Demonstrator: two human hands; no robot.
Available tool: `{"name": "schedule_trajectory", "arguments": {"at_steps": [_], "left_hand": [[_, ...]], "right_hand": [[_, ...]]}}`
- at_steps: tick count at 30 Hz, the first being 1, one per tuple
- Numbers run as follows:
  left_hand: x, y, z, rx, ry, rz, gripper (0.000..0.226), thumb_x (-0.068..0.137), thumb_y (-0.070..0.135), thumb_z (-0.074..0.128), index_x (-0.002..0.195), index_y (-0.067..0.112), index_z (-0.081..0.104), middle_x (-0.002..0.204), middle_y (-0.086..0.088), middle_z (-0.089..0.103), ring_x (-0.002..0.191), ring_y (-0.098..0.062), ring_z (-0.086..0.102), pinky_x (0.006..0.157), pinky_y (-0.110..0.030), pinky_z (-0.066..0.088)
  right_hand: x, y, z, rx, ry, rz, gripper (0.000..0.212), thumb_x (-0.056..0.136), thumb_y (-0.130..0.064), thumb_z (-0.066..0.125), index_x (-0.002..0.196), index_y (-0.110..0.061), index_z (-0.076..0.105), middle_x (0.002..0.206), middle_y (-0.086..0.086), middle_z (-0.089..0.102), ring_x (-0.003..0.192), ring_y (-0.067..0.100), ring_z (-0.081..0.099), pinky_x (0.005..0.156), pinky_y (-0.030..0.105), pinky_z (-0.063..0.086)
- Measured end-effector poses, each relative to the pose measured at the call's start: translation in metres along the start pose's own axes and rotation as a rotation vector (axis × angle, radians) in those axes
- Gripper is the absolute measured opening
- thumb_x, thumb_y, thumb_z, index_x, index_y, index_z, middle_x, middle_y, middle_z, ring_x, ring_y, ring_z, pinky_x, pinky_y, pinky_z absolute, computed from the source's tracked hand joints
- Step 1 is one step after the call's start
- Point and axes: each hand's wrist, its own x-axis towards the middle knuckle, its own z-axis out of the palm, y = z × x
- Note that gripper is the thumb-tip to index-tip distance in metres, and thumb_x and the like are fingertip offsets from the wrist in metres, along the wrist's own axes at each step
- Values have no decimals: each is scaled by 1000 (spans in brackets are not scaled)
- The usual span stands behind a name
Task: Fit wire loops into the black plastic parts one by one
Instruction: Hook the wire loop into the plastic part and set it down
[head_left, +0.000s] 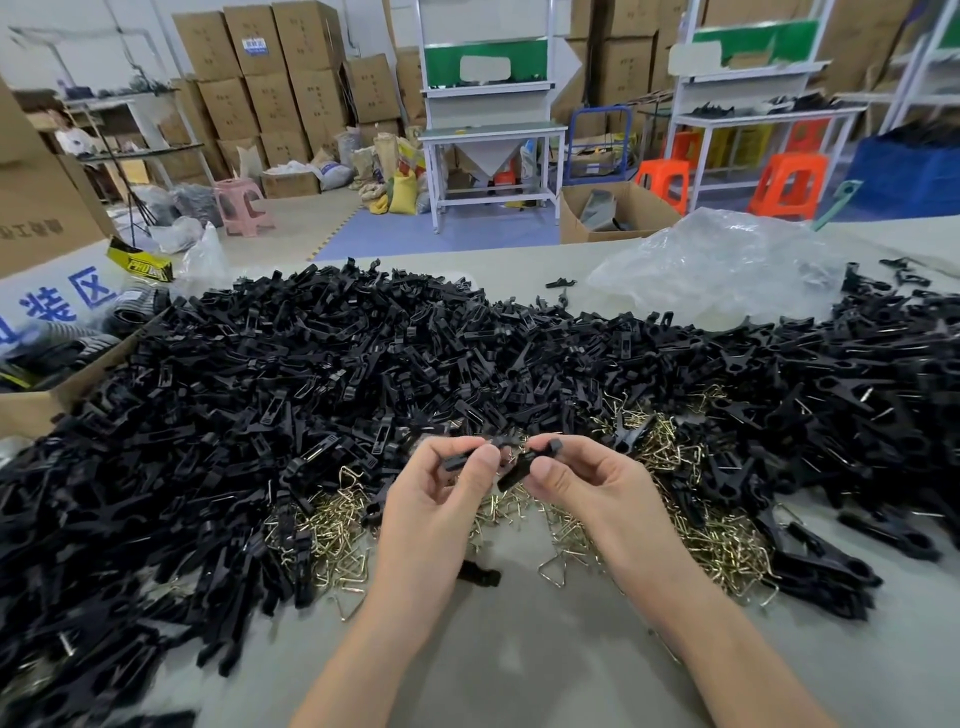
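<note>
Matte blk part (512, 477): L hand (441, 499), R hand (587, 483)

A: What do you get of the body on your feed?
B: I see two bare hands—the left hand (441, 499), the right hand (587, 483). Left forearm (384, 629) and right forearm (696, 623) are bare down to the frame's edge. Thumbnails (487, 458) short and plain.

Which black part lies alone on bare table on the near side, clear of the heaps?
The lone black part on the table between the forearms, just below the left hand; the others are heaped or held.
</note>
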Motion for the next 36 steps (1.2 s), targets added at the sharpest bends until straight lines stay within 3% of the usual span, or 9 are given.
{"name": "schedule_trajectory", "arguments": {"at_steps": [5,11,16,24,27,30,33,36], "left_hand": [[-2,-2,4,11,18,-58,23,82,44,67,100,31,74,91,8,76,77,-2,65,71,-14,49],[-3,-3,7,-1,-7,-48,27,92,44,58,105,30,76,103,3,77,96,-8,71,81,-17,52],[-4,-3,9,-17,-36,-60,26,93,43,59,107,29,76,107,1,77,92,-9,71,77,-18,53],[-4,0,9,98,-43,-26,21,90,42,61,96,28,76,81,6,74,70,-4,61,68,-17,49],[-4,-2,7,176,-52,-14,22,97,35,60,84,22,72,67,12,62,63,-5,51,61,-17,42],[-5,-6,4,270,-71,-4,24,100,35,58,83,25,72,65,16,59,61,-3,48,58,-16,38],[-4,-3,1,313,-96,13,26,102,36,54,87,34,76,71,19,65,64,3,55,60,-10,40],[0,2,-4,148,-165,-107,27,95,49,54,98,38,78,84,13,75,75,0,66,66,-11,47]], "right_hand": [[0,3,4,-20,-64,-3,26,77,-28,78,103,-25,79,104,4,78,100,20,74,86,22,56],[2,4,4,-62,-70,-1,25,73,-32,80,98,-34,80,100,0,79,96,15,75,85,19,55],[0,4,5,-87,-86,-20,23,77,-30,78,99,-36,80,101,0,79,95,17,75,83,19,56],[0,5,2,-63,-47,-35,25,76,-24,76,101,-24,79,97,1,79,86,12,74,78,18,56],[1,7,0,-87,-50,-23,38,74,-28,77,112,-24,74,77,-6,74,79,11,71,81,20,56],[2,9,-1,-120,-75,-36,31,76,-28,75,107,-23,75,68,-10,66,75,9,68,77,17,54],[3,9,-4,-139,-86,-50,29,79,-26,73,106,-18,75,85,2,75,85,12,69,84,23,57],[2,5,-7,-192,-126,-53,32,83,-27,70,110,-13,75,104,12,75,94,19,68,85,28,57]]}}
